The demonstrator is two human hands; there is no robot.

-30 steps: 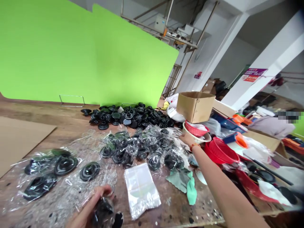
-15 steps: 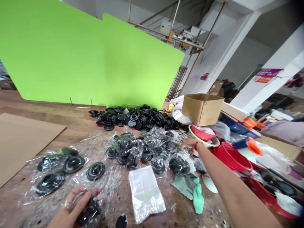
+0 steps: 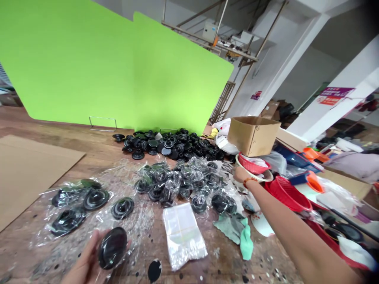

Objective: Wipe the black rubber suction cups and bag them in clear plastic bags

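Note:
My left hand [image 3: 84,254] grips a glossy black round knob [image 3: 112,248] at the lower left, its smooth domed face turned up. Clear plastic film shows around the fingers. At the right, my right hand [image 3: 241,174] reaches to the near left side of a cream basket [image 3: 268,176], beside scattered thin slips [image 3: 226,167]. Its fingers are mostly hidden. Several similar knobs in clear bags [image 3: 122,208] lie just beyond my left hand, and a heap of bagged ones [image 3: 177,181] fills the middle. A stack of flat clear bags [image 3: 184,236] rests between my arms.
Unwrapped black knobs [image 3: 168,144] are piled before a green panel [image 3: 177,86]. A cardboard sheet [image 3: 32,173] lies at left. A red basket [image 3: 254,165] sits in the cream one, with a cardboard box [image 3: 253,136] behind. A green cloth [image 3: 245,240] lies near my right forearm.
My left hand has turned the knob so its smooth face shows upward. My right hand has shifted slightly right and up, closer against the cream basket. The view has moved a little.

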